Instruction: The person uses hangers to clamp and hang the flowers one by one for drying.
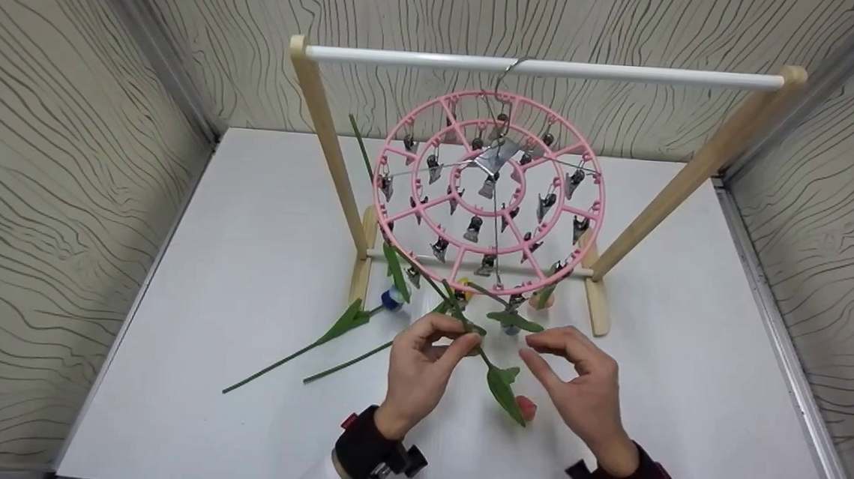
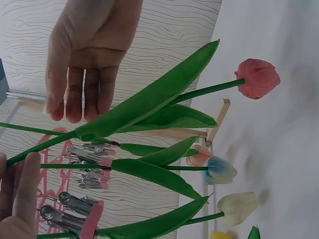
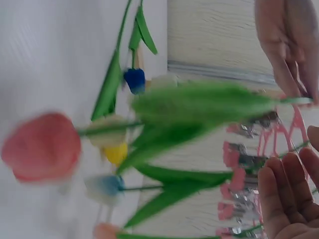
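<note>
My left hand (image 1: 421, 371) pinches the stem of a pink tulip (image 2: 258, 78) between thumb and fingers, below the front edge of a pink round clip hanger (image 1: 487, 191). The tulip hangs head down, its green leaves (image 1: 506, 395) spread above the bloom. My right hand (image 1: 586, 386) is held to the right of the stem, apart from it, fingers loosely bent and holding nothing. Metal clips with pink tips (image 2: 70, 211) hang from the hanger. Beside the pink tulip, a blue-and-white tulip (image 2: 220, 170), a white tulip (image 2: 237, 208) and a peach tulip (image 1: 541, 302) hang head down.
The hanger hooks onto a white bar (image 1: 424, 60) between wooden posts (image 1: 332, 150). On the white table (image 1: 192, 268), a blue tulip (image 1: 391, 299) lies left of the hands, beside another green stem (image 1: 349, 363). A yellow bloom (image 3: 115, 153) shows behind.
</note>
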{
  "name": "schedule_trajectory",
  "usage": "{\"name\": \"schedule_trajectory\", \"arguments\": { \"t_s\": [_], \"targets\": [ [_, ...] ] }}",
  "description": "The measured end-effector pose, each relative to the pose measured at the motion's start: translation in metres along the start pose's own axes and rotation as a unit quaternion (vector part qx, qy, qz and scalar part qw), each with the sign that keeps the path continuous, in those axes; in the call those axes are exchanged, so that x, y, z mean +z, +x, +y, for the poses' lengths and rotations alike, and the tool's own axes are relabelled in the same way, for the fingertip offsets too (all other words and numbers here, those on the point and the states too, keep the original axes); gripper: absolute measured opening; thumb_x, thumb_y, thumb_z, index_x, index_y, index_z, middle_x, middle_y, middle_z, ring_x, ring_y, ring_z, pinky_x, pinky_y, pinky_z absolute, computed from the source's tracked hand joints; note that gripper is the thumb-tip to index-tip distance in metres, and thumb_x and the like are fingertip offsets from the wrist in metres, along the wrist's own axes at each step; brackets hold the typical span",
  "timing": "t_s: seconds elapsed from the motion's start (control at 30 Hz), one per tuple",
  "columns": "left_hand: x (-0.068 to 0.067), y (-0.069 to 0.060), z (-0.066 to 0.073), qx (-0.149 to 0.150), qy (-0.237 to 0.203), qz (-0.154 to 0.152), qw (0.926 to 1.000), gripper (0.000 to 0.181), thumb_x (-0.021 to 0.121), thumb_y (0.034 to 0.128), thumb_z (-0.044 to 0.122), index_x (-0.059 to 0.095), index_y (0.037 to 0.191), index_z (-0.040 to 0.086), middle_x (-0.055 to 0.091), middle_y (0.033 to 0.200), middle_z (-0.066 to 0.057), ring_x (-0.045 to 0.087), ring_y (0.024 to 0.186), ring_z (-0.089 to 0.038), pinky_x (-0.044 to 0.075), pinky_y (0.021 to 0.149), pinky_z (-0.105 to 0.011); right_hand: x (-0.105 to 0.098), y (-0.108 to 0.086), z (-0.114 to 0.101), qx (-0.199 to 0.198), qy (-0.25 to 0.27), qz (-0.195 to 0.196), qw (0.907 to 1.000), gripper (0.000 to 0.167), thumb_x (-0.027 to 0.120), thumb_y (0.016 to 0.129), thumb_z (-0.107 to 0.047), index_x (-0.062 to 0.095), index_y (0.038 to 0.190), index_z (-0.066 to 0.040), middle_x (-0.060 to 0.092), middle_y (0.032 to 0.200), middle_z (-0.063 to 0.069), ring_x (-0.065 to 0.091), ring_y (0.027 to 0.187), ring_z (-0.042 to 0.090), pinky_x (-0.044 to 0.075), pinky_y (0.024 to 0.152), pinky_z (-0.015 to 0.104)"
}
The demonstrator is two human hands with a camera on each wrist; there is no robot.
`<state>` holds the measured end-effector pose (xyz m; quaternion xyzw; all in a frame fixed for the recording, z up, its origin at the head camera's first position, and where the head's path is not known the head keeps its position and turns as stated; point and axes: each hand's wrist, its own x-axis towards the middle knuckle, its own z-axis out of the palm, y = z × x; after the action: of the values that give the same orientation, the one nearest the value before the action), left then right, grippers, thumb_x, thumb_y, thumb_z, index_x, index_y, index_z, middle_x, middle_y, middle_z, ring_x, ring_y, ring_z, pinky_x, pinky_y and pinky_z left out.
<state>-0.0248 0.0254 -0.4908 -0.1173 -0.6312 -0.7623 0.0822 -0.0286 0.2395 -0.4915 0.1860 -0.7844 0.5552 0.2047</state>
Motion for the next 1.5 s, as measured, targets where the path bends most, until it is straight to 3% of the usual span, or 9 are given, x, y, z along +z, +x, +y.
{"name": "schedule_trajectory", "arguments": {
  "t_s": [0.17,0.4,0.5,0.73,0.93,1.1,1.33,1.5],
  "targets": [
    [-0.001,0.001,0.003,0.002,0.015,-0.001,0.9999,0.015,0.075,0.0977,-0.003,0.066,0.103,-0.014,0.071,0.103,-0.034,0.078,0.092,-0.006,0.07,0.081,-0.035,-0.026,0.025,0.007,0.019,-0.019,0.005,0.9996,0.027,0.082,0.083,0.017,0.082,0.102,-0.001,0.079,0.095,0.006,0.074,0.093,-0.002,0.059,0.086,0.008],
    [-0.001,0.001,0.006,0.019,0.037,-0.007,0.9991,0.013,0.075,0.0987,0.0,0.068,0.102,-0.011,0.074,0.102,-0.03,0.081,0.09,-0.018,0.071,0.08,-0.036,-0.054,0.063,0.031,0.078,-0.052,0.023,0.9953,0.017,0.079,0.09,0.012,0.08,0.106,0.006,0.075,0.097,-0.024,0.072,0.089,-0.006,0.058,0.083,0.006],
    [-0.001,0.001,0.006,0.026,0.042,-0.01,0.9987,0.014,0.075,0.0987,0.001,0.068,0.102,-0.01,0.074,0.102,-0.03,0.081,0.091,-0.014,0.071,0.079,-0.036,-0.062,0.079,0.044,0.109,-0.07,0.023,0.9913,0.016,0.08,0.093,0.007,0.079,0.109,0.006,0.073,0.097,-0.029,0.071,0.088,-0.009,0.057,0.081,0.005],
    [-0.002,0.001,0.005,0.038,0.047,-0.02,0.998,0.013,0.075,0.0984,0.0,0.068,0.102,-0.01,0.074,0.1,-0.029,0.081,0.089,-0.033,0.071,0.079,-0.036,-0.071,0.109,0.073,0.136,-0.077,0.022,0.9874,0.023,0.08,0.098,-0.004,0.078,0.119,0.004,0.071,0.102,-0.033,0.069,0.092,-0.013,0.055,0.083,0.002],
    [-0.002,0.002,0.002,0.056,0.047,-0.025,0.997,0.01,0.075,0.0975,-0.003,0.068,0.101,-0.01,0.073,0.098,-0.029,0.082,0.088,-0.023,0.071,0.077,-0.035,-0.07,0.129,0.086,0.134,-0.072,-0.004,0.9884,0.027,0.075,0.102,-0.006,0.075,0.128,0.004,0.07,0.106,-0.031,0.068,0.096,-0.013,0.055,0.083,0.002],
    [-0.002,0.002,0.002,0.068,0.046,-0.031,0.9961,0.008,0.074,0.0972,-0.005,0.068,0.101,-0.009,0.073,0.097,-0.029,0.081,0.086,-0.027,0.071,0.076,-0.035,-0.068,0.141,0.095,0.125,-0.053,-0.029,0.9904,0.026,0.07,0.105,-0.004,0.073,0.13,0.006,0.072,0.106,-0.027,0.069,0.097,-0.011,0.054,0.083,0.003],
    [-0.001,0.002,0.003,0.055,0.046,-0.033,0.9969,0.007,0.074,0.0975,-0.005,0.069,0.101,-0.009,0.074,0.098,-0.029,0.081,0.087,-0.022,0.071,0.077,-0.035,-0.066,0.151,0.103,0.132,0.001,-0.053,0.9899,0.023,0.066,0.106,0.002,0.073,0.126,0.009,0.075,0.102,-0.025,0.074,0.096,-0.003,0.057,0.087,0.008],
    [-0.002,0.002,0.003,0.057,0.047,-0.032,0.9967,0.008,0.075,0.0979,-0.004,0.069,0.101,-0.008,0.074,0.098,-0.028,0.081,0.087,-0.026,0.071,0.076,-0.035,-0.068,0.152,0.104,0.145,0.008,-0.072,0.9868,0.022,0.066,0.105,0.002,0.072,0.125,0.01,0.076,0.101,-0.026,0.073,0.094,-0.005,0.059,0.087,0.008]
  ]
}}
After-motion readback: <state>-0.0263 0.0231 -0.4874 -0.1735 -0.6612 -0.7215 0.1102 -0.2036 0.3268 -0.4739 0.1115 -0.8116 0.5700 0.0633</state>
